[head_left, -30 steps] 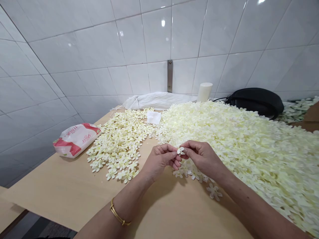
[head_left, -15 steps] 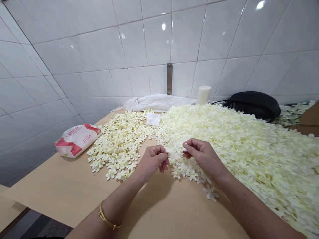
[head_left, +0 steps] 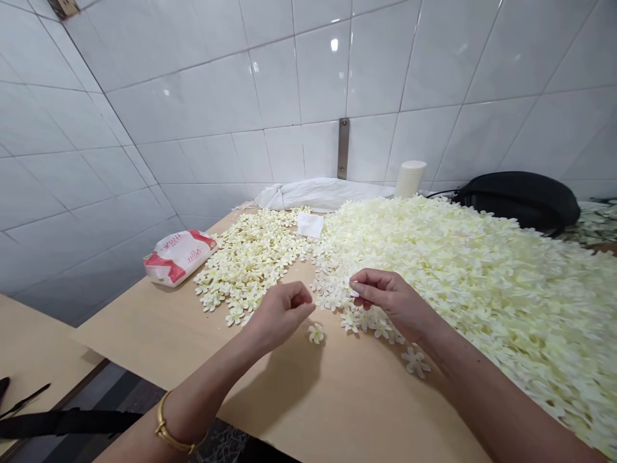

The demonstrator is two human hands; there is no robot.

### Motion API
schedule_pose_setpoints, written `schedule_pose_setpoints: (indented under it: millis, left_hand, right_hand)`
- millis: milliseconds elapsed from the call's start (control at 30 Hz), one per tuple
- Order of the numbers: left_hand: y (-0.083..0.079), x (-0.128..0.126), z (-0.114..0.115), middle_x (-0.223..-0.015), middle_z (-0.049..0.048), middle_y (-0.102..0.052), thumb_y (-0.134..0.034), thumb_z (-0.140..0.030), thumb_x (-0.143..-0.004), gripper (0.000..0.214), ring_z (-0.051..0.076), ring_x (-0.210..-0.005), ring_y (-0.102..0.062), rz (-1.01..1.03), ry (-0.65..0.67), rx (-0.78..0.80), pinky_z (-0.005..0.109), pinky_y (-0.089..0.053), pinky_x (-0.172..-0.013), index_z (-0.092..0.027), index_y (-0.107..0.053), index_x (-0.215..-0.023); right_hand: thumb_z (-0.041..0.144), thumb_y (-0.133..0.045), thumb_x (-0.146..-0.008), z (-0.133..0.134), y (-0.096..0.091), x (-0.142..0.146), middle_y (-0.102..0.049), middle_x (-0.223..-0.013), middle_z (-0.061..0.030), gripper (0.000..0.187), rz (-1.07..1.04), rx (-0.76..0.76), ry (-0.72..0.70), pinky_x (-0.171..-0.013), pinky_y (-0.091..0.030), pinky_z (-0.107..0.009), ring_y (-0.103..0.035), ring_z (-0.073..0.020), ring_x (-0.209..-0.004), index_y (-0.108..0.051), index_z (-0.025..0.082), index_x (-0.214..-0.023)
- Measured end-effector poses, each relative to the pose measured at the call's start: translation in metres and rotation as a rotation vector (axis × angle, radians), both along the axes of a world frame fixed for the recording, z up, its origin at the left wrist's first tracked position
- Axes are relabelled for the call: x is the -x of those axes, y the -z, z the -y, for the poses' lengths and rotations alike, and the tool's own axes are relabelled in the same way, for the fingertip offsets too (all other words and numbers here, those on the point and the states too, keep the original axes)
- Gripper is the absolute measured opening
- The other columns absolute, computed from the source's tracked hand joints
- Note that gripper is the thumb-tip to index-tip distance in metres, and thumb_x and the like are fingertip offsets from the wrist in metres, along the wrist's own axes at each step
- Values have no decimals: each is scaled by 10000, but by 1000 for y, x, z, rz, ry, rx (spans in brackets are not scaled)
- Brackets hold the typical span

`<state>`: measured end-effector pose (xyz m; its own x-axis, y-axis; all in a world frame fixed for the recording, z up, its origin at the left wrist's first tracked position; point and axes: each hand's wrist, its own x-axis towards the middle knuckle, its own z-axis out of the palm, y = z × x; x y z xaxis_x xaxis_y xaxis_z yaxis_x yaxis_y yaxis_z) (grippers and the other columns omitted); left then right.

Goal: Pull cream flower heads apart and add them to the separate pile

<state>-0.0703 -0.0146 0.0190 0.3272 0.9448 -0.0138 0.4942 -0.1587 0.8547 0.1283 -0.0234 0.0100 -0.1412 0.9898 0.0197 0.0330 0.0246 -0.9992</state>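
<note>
Flower [head_left: 316, 333] newly shows apart, just nearer me than my left hand [head_left: 282, 314], whose fingertips I cannot tell are parted or pressed, so only my right hand [head_left: 388, 297] visibly pinches something, a small white piece [head_left: 355, 294].

Glossy wall tiles [head_left: 322, 71], metal bracket [head_left: 343, 149], matt flowers [head_left: 482, 276], perhaps cloth

Pale yellow-white flowers [head_left: 463, 276], red-and-white packet [head_left: 180, 256], black bag [head_left: 518, 198], gold bangle [head_left: 160, 421], tan tabletop [head_left: 347, 399], grey-white tiles [head_left: 212, 96].
</note>
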Motion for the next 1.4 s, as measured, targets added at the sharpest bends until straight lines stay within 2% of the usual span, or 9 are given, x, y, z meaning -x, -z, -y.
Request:
schedule_pose_setpoints:
  millis: [100, 200, 267, 533, 733, 900, 1067, 1267, 1400]
  left_hand:
    - [-5, -20, -7, -704, 7, -567, -608, -264, -635, 187, 96, -595, -477, 313, 22, 95, 218, -380, -515, -154, -606, -786]
    - [-3, -39, -13, -629, -2, -559, -680, -222, -536, 223, 100, -570, -513, 544, 100, 321, 228, -408, -519, -132, -591, -719]
    - [-2, -49, -16, -532, -31, -518, -685, -201, -518, 191, 81, -487, -490, 610, 93, 350, 217, -387, -474, -136, -551, -638]
    - [2, -69, -25, -418, -58, -480, -634, -118, -527, 167, 56, -366, -424, 655, 27, 291, 184, -317, -369, -157, -472, -547]
    - [12, -70, -24, -409, -60, -496, -676, -151, -522, 197, 60, -363, -438, 770, 35, 355, 182, -329, -382, -156, -497, -603]
    - [20, -69, -26, -444, -56, -511, -713, -207, -531, 240, 56, -388, -441, 834, 75, 412, 188, -343, -412, -136, -563, -705]
    - [23, -70, -22, -486, -38, -512, -699, -271, -595, 213, 61, -443, -456, 832, 144, 331, 197, -357, -460, -133, -541, -631]
    - [20, -72, -17, -476, -34, -504, -666, -294, -631, 240, 66, -438, -447, 788, 161, 291, 211, -366, -485, -149, -482, -576]
    - [22, -71, -19, -469, -38, -507, -665, -321, -628, 249, 68, -425, -453, 747, 115, 307, 208, -361, -476, -153, -482, -603]
  right_hand:
    - [375, -663, -659, 1, -1, 0, -531, -562, 25, 212, -35, -5, -59, -562, -364, -243, -478, -95, -553, -623, 167, -653]
    - [376, -676, -649, 1, -1, -1, -547, -543, 14, 228, -70, 19, -54, -559, -364, -245, -471, -94, -536, -628, 154, -631]
    - [393, -680, -643, 0, -1, -3, -555, -543, 6, 256, -105, 29, -18, -550, -363, -242, -475, -93, -529, -620, 146, -610]
    - [377, -710, -595, -4, 3, -3, -535, -537, 30, 258, -97, -54, 164, -537, -373, -232, -476, -92, -522, -582, 160, -648]
    - [348, -499, -771, 1, 6, 6, -436, -501, 50, 227, 317, -231, 304, -466, -302, -228, -379, -91, -473, -485, 183, -617]
    - [303, -429, -805, 3, 8, 12, -347, -465, 65, 254, 564, -376, 404, -435, -252, -221, -316, -86, -447, -374, 199, -580]
    - [400, -417, -818, 0, 9, 10, -289, -448, 66, 370, 513, -356, 414, -428, -247, -221, -287, -82, -439, -300, 203, -527]
    - [546, -430, -795, -4, 11, 5, -410, -433, 37, 465, 185, -99, 247, -413, -273, -230, -314, -79, -401, -444, 177, -512]
    - [567, -484, -757, -5, 14, 1, -419, -458, 39, 442, 131, -77, 254, -450, -326, -232, -386, -94, -437, -442, 185, -540]
